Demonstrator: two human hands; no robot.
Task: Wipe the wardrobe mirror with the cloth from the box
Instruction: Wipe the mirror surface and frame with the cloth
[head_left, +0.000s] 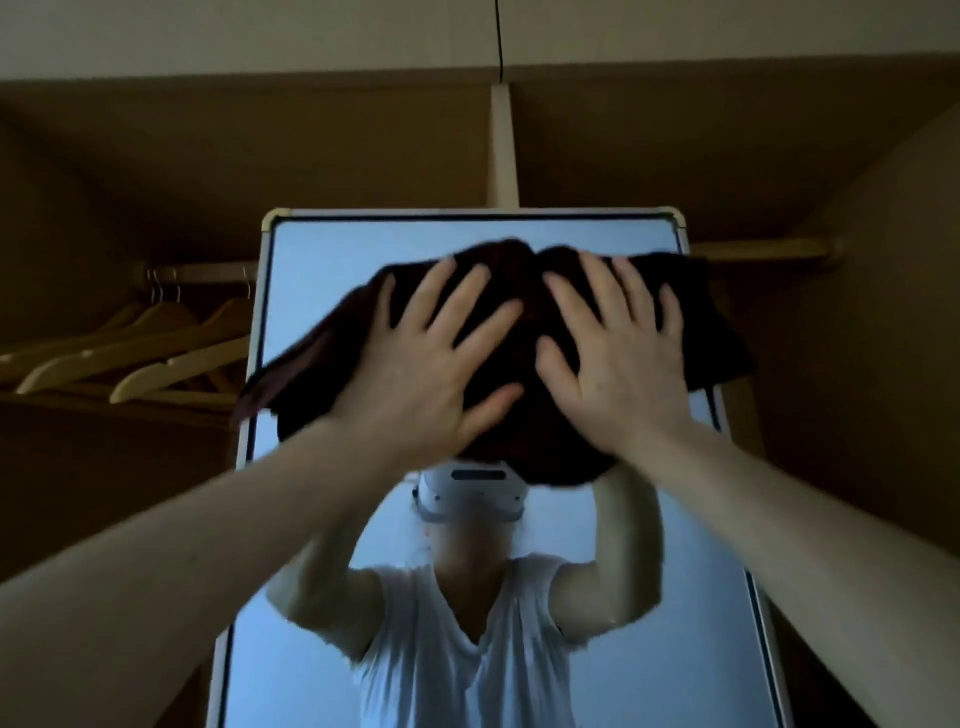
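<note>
up high, both the left hand (421, 358) and right hand (618, 358) press a dark cloth (524, 405) flat against the mirror (322, 260), fingers (441, 291) spread apart and straight.

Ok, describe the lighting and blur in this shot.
Head view: dim and underexposed, the mirror glass being the only bright patch; head view: the left end of the dark cloth smears with motion blur; head view: the wooden hangers sit soft in shadow.

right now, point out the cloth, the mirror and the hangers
cloth (525, 358): head view, dark fold at its middle
mirror (317, 265): head view, bare glass near top left
hangers (171, 366): head view, arm of nearest wooden hanger
</note>
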